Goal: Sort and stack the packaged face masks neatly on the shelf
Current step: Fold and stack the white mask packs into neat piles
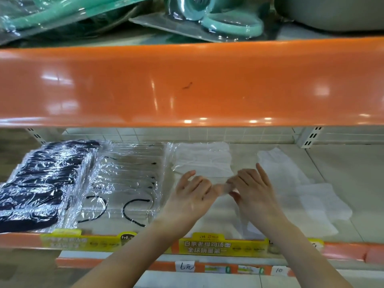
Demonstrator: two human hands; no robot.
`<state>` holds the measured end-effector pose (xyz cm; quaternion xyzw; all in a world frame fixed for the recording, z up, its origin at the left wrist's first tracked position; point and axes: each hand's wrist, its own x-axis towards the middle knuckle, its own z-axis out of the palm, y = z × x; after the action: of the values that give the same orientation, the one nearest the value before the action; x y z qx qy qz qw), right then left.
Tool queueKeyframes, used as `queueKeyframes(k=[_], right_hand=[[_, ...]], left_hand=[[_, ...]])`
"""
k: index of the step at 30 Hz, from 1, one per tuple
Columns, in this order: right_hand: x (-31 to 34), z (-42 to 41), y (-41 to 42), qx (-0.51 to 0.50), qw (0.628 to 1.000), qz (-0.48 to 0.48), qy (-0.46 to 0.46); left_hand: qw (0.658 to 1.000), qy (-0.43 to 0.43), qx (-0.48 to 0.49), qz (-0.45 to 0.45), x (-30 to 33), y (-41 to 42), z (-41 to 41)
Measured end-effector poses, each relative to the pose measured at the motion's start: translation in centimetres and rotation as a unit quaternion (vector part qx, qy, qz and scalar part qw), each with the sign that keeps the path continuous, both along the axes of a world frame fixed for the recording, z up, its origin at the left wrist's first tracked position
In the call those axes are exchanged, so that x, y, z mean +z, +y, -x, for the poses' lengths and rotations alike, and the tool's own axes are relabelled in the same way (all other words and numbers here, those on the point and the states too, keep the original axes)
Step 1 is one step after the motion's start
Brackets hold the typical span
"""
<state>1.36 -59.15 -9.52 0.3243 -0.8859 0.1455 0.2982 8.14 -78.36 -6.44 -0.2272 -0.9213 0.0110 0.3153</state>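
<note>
Shop shelving filled the view: a cream shelf (342,163) lay under an orange shelf edge (187,84), and every place below is given relative to the white mask pack (202,161) at the shelf's middle.

Grip: the left hand (191,196) and the right hand (252,190) met just in front of the white mask pack, fingertips touching each other over a thin, clear wrapper. The fingers appeared curled and pinching its near edge, but motion blur hid the contact, so a firm hold on the film could not be confirmed. Neither hand gripped the pack's body.

Outward: loose white masks (301,192) trailed to the right of the pack and toward the front. To its left lay a clear pack with black ear loops (126,179), and further left a stack of black mask packs (41,183). Yellow price strips (222,245) ran along the front rail.

Procedure, as a judgement: the step looked like squaring the white pack. It would go best with the film pinched at both front corners, pulled flat and even, then lined up beside the clear pack. The slippery film could slide or crumple.
</note>
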Motion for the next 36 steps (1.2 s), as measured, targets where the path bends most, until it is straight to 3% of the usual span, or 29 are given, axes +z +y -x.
queueKeyframes(k=[5, 17, 23, 28, 36], right_hand=[[0.6, -1.6, 0.4, -0.037, 0.997, 0.033, 0.054], [-1.6, -3.8, -0.3, -0.009, 0.999, 0.049, 0.011], [-0.9, -4.4, -3.7, 0.047, 0.995, 0.085, 0.037], [-0.6, -5.0, -7.8, 0.110, 0.992, 0.057, 0.020], [-0.6, -6.2, -13.8, 0.176, 0.984, 0.004, -0.016]], left_hand=[[0.997, 0.003, 0.048, -0.060, -1.0, -0.9, -0.8], [0.991, 0.032, 0.075, -0.103, -1.9, -4.0, -1.4], [0.985, 0.044, 0.114, -0.120, -1.6, -7.4, -2.8], [0.984, 0.039, 0.141, -0.102, -1.9, -11.9, -4.5], [0.988, -0.038, 0.120, -0.089, -2.6, -19.7, -7.3]])
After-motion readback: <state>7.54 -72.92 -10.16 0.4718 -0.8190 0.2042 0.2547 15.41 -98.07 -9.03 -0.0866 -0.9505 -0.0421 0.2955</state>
